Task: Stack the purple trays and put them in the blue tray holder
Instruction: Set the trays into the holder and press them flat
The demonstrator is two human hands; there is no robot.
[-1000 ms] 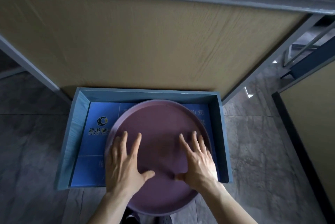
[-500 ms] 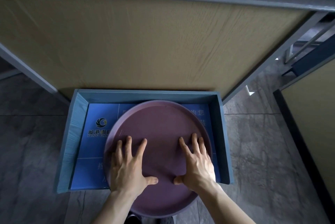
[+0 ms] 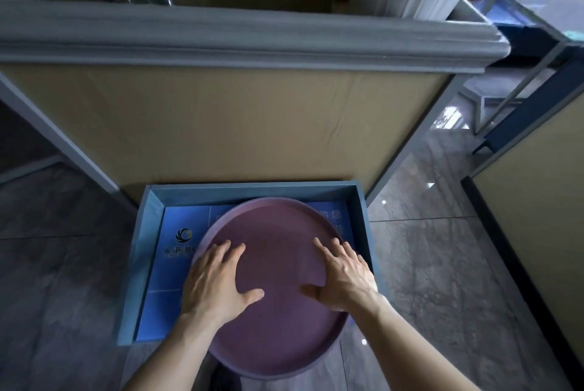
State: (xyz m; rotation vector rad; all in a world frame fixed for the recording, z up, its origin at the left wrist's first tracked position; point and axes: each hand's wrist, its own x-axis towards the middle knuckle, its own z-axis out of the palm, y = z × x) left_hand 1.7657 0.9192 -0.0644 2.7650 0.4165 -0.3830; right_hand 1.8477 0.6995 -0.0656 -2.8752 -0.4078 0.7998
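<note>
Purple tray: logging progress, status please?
Left hand and right hand flat on purple tray, no grip. Tray partly inside blue tray holder, near edge overhanging. Nothing blocking.

Purple tray fills most of the blue tray holder; bare floor remains only at its left

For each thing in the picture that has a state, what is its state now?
purple tray: lying flat, partly in the holder, near edge sticking out past the open front.
blue tray holder: on the floor, open at top and front.
left hand: open, flat on the tray.
right hand: open, flat on the tray.
</note>
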